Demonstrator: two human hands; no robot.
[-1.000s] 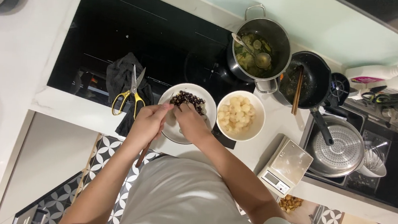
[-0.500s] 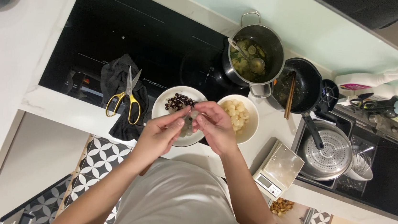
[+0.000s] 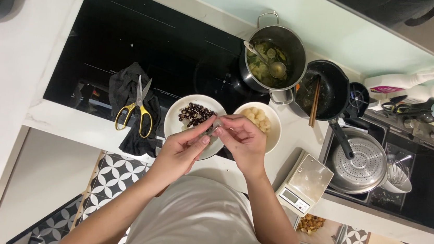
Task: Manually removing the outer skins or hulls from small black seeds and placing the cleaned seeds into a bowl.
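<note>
Head view: both hands, left and right, have lifted off the plate, each grip pinching one small piece.

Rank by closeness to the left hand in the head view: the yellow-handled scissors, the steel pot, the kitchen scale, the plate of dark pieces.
From the left hand:
1. Plate of dark pieces, just beyond the fingers.
2. Yellow-handled scissors, on the dark cloth to its left.
3. Kitchen scale, to the right.
4. Steel pot, far back on the hob.

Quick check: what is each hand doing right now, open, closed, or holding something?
Left hand: closed, pinching a small pale piece over the bowl.
Right hand: closed, fingertips on the same piece.
</note>
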